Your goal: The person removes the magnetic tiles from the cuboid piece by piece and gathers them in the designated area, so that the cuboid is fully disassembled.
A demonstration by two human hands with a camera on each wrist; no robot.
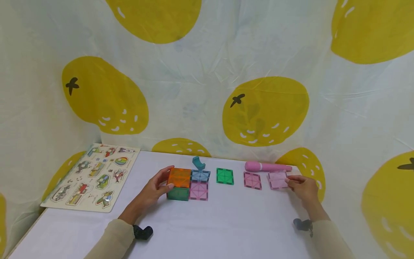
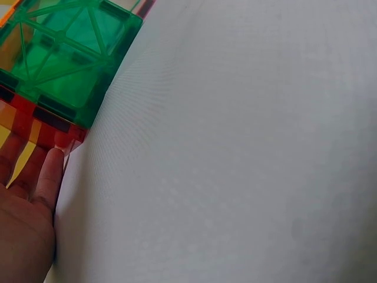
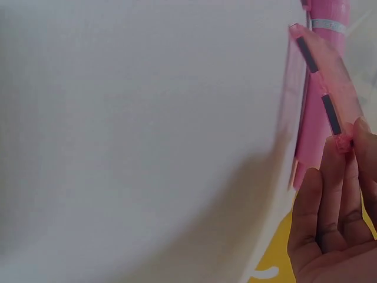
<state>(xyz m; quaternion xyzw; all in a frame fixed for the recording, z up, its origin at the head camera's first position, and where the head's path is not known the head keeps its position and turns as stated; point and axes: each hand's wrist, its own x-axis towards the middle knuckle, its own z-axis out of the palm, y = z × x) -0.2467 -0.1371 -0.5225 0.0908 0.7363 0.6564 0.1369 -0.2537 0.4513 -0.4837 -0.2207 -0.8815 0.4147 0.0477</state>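
Backdrop [image 1: 194, 108] — pale fabric, yellow fruits [image 1: 265, 111] | Table [image 1: 239, 226] — white top

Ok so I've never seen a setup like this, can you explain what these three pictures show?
There's no machine here, just a person working bare-handed. The wide picture comes from a camera worn on the head, the two closer ones from wrist cameras. On the white table lie a picture board, a green tile, a pink tile and a pink stick with a rounded end. The left hand grips the left side of a block of see-through coloured tiles. The right hand pinches another pink tile by its edge.
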